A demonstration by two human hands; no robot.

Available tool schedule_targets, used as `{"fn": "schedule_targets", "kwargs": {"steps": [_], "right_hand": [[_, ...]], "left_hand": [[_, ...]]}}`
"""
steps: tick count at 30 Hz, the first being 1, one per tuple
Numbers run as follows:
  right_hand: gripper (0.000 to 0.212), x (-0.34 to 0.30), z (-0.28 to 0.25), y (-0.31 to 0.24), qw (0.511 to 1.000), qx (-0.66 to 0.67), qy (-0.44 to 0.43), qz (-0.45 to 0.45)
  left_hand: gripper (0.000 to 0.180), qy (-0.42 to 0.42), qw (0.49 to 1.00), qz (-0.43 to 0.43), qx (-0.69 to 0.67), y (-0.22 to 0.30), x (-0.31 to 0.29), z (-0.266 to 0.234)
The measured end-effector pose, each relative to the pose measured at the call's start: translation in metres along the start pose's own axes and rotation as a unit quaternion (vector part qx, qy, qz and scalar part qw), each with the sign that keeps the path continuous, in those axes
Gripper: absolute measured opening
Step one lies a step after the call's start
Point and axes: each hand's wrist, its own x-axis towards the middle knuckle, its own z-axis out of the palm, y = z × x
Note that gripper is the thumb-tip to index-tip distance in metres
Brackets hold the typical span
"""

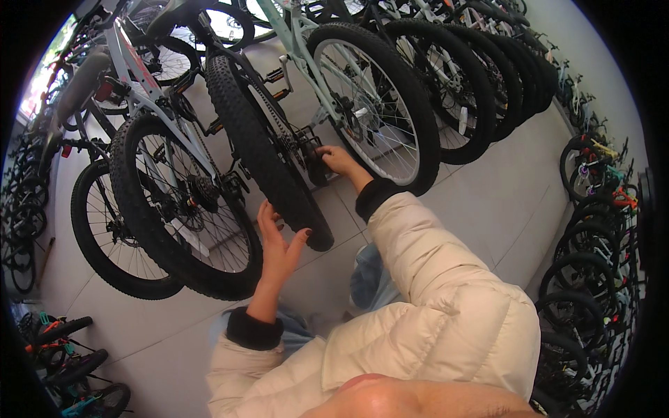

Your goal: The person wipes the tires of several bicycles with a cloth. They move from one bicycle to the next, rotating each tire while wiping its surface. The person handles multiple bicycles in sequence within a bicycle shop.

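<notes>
In front of me, a bicycle's rear wheel with a thick black knobby tyre [261, 153] is seen nearly edge-on. Beside the tyre's lower left side is my left hand [277, 245], its thumb apart from the fingers and some fingertips hidden behind the tyre. On the wheel's right side my right hand [339, 161] reaches in with bent fingers at the rear derailleur [315, 166], and they appear to grip its body. The chain [270, 111] runs from there up toward the crank and pedal [281, 93].
Close on the left stands a bicycle with a wide-tyred rear wheel [185, 209]. To the right, a pale green bicycle's wheel [376, 104] heads a row of several black tyres [488, 83]. Small bicycles [592, 279] line the right wall; more [73, 359] stand at lower left on the tiled floor [488, 202].
</notes>
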Motion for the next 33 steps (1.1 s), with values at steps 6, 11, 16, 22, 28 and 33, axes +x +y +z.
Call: {"fn": "schedule_targets", "kwargs": {"steps": [6, 11, 16, 22, 28, 33], "right_hand": [[0.028, 0.018, -0.023, -0.073, 0.954, 0.093, 0.268, -0.095], [0.031, 0.082, -0.007, -0.179, 0.909, -0.039, 0.258, -0.326], [0.033, 0.110, 0.032, -0.171, 0.965, -0.202, 0.110, -0.123], [0.024, 0.067, 0.008, -0.095, 0.888, -0.427, 0.055, -0.162], [0.022, 0.037, -0.001, -0.094, 0.929, -0.196, 0.172, -0.263], [0.029, 0.054, -0.003, -0.157, 0.945, -0.041, 0.190, -0.262]], "left_hand": [[0.087, 0.000, 1.000, 0.009, -0.005, -0.003, -0.002, 0.000], [0.088, -0.005, 1.000, -0.002, -0.014, -0.007, -0.003, 0.000], [0.088, -0.005, 1.000, -0.013, -0.016, -0.008, -0.003, -0.001], [0.085, 0.002, 1.000, 0.005, 0.005, 0.002, -0.002, -0.001], [0.082, 0.030, 0.999, 0.037, 0.016, 0.008, -0.002, -0.002], [0.081, 0.034, 0.999, 0.011, 0.003, 0.011, -0.002, -0.002]]}}
